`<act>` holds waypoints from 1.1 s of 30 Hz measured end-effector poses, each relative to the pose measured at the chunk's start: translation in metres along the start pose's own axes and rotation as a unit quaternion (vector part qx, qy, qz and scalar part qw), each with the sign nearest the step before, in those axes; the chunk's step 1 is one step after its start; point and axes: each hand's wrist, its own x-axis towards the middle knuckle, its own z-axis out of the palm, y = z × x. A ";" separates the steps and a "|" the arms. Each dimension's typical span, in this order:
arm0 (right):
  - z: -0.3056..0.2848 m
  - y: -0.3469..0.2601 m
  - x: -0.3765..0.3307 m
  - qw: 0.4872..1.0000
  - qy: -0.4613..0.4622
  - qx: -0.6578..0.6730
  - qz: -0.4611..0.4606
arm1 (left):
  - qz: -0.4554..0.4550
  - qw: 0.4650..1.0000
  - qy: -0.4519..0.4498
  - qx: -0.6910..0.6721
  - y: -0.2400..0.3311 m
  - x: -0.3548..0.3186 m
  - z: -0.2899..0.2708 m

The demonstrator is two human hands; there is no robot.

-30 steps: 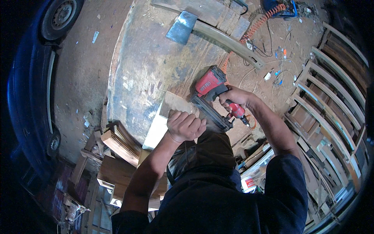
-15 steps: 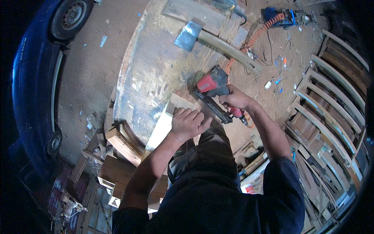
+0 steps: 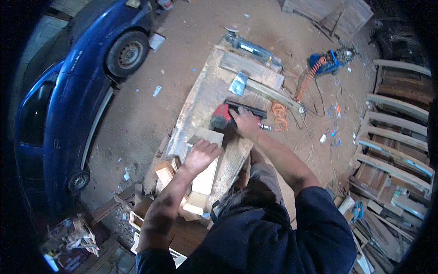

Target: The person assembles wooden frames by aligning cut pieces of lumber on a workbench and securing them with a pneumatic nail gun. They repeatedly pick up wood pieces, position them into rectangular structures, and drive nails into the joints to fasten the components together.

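Blue car (image 3: 82, 68) far L on the dirt floor, well apart from the table (image 3: 199, 106). L hand (image 3: 201, 156) nr table's near L corner, fingers curled down, gripping pale wood piece (image 3: 204, 181), which runs twd the person's legs. Red/blk nail gun (image 3: 221, 117) approx mid-table, just beyond the wood. Axe-shaped tool (image 3: 238, 85) twd far edge, its bar reaching past R edge. R hand (image 3: 246, 123) closed on gun's handle. Grinder (image 3: 253, 49) at far edge. Orange coiled hose (image 3: 279, 117) by R edge.
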 end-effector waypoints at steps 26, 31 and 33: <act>-0.212 -0.331 -0.085 0.906 0.181 0.143 -0.355 | -0.282 0.798 0.506 0.165 0.160 -0.260 -0.229; -0.264 -0.366 -0.096 0.877 0.212 0.073 -0.426 | -0.301 0.738 0.592 0.120 0.174 -0.274 -0.232; -0.271 -0.373 -0.100 0.876 0.203 0.051 -0.435 | -0.304 0.733 0.597 0.116 0.181 -0.279 -0.230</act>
